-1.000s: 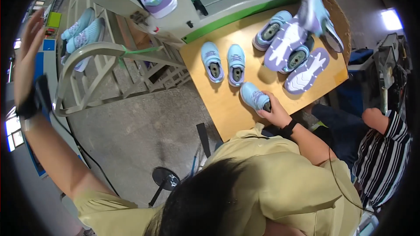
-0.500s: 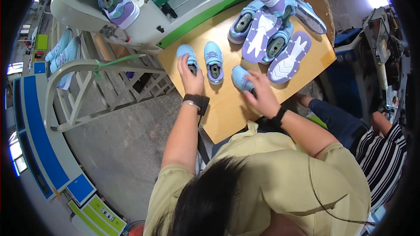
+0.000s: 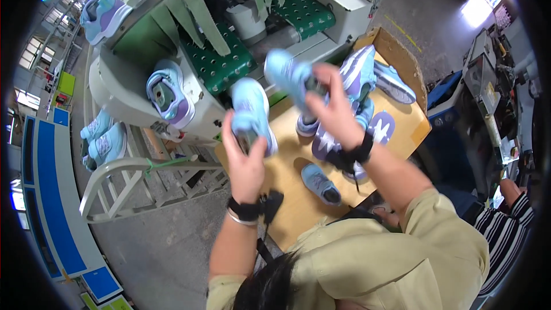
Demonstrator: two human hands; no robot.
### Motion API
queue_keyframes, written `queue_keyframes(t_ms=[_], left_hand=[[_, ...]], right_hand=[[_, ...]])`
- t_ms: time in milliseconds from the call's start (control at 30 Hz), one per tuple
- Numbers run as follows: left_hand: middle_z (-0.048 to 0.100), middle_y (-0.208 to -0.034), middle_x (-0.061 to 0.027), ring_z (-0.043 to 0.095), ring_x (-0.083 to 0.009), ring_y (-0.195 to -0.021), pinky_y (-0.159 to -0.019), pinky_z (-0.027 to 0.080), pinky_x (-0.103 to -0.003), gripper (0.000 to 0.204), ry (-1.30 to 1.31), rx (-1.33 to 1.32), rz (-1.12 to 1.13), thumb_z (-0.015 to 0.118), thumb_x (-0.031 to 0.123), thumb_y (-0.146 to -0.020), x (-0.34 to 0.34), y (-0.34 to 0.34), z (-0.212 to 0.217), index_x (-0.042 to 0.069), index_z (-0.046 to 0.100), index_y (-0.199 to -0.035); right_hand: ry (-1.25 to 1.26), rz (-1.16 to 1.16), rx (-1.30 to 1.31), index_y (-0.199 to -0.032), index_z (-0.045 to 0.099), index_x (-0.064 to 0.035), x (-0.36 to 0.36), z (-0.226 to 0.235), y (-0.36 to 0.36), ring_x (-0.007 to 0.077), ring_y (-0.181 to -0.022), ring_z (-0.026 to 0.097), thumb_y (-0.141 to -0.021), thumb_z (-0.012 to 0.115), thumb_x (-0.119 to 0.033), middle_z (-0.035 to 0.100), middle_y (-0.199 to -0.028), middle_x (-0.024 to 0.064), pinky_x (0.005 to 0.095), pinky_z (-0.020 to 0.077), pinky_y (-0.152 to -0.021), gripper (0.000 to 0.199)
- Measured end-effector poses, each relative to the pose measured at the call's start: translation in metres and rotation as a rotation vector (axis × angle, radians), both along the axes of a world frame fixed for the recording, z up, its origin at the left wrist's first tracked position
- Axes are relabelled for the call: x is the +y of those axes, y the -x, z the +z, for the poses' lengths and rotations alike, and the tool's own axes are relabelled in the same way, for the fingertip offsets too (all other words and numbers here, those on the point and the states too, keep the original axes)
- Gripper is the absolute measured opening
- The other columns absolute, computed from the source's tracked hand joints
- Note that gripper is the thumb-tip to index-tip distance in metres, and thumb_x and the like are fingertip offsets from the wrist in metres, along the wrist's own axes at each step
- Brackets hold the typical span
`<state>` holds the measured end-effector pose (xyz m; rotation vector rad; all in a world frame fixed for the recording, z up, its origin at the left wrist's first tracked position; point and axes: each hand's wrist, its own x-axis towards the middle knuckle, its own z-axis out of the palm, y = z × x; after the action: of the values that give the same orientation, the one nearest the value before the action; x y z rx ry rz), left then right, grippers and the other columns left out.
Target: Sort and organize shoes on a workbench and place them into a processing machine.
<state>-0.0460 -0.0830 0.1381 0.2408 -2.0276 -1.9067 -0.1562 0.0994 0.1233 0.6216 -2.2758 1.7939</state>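
Note:
A light blue sneaker [image 3: 251, 103] is raised at the machine-side edge of the wooden board, its toe pointing away, with my left hand [image 3: 245, 169] closed around its heel end. To its right, my right hand [image 3: 336, 109] grips a second light blue sneaker [image 3: 283, 72], smeared by motion, also lifted with its toe to the far left. Below my right hand, another light blue sneaker [image 3: 320, 183] lies upright on the wooden board [image 3: 287, 215], untouched. Dark grey inserts show inside the openings of the held shoes.
Several sneakers lie heaped against a cardboard piece [image 3: 406, 54] at the right. Ahead stands a machine with green perforated plates [image 3: 217, 60] and hanging strips; one sneaker [image 3: 170, 95] rests on its left side. More sneakers [image 3: 108, 142] sit by a metal rail. A person in stripes [image 3: 505, 238] is at right.
Both hands have risen from the board and moved forward to the machine, each carrying a sneaker. The view has tilted up, showing more of the machine. One sneaker stays on the board.

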Motion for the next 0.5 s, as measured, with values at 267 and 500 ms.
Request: queue_keyframes(t_ms=[267, 500], left_hand=[[0.053, -0.129, -0.0291, 0.05, -0.0377, -0.125, -0.103, 0.042, -0.042, 0.071, 0.595, -0.208, 0.409, 0.069, 0.027, -0.081, -0.129, 0.255, -0.002, -0.003, 0.037, -0.137], [0.029, -0.148, -0.028, 0.029, -0.0399, -0.139, -0.111, 0.031, -0.045, 0.07, 0.699, -0.023, -0.083, 0.068, 0.035, -0.087, 0.002, 0.086, -0.022, 0.001, 0.037, -0.14]], right_hand=[[-0.17, 0.149, 0.024, -0.139, 0.042, -0.0027, -0.041, 0.013, 0.274, 0.0295, -0.106, 0.058, -0.087, 0.056, -0.011, 0.059, -0.12, 0.0215, 0.0356, 0.0468, -0.092, 0.054], [-0.391, 0.178, -0.18, -0.132, 0.048, -0.001, 0.094, 0.029, 0.118, 0.0272, -0.116, 0.055, -0.088, 0.066, -0.019, 0.057, -0.124, 0.0171, 0.0331, 0.0429, -0.097, 0.051]])
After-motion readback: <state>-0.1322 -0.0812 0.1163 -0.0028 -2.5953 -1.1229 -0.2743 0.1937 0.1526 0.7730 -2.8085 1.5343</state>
